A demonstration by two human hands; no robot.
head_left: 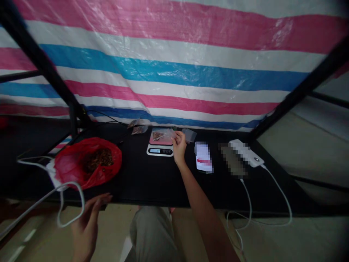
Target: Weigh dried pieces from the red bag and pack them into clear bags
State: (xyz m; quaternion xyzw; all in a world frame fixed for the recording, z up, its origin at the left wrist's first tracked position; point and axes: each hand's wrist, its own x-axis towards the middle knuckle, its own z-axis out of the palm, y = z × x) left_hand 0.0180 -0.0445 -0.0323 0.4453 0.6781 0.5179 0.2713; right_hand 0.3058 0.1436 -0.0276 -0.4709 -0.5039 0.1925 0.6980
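1. My right hand reaches forward across the black table to a small clear plastic bag that lies on the pink platform of a white digital kitchen scale.
2. My fingers pinch the right edge of that bag, closed on the thin plastic.
3. The bag is see-through and crinkled, with a small dark brown clump of contents showing through near its left side; what the contents are I cannot tell.
4. The scale stands at the far middle of the table, its lit display facing me, though the digits are too small to read.
5. My left hand hangs at the near edge of the table, fingers loosely spread and holding nothing, just beside a looping white cable.
6. A crumpled red plastic bag sits open on the left of the table, with a heap of brown bits inside.
7. Two more small clear bags lie behind the scale to its left, and another empty one lies just right of my right hand.
8. A white power bank rests at the right, with a white cable trailing off the table edge.
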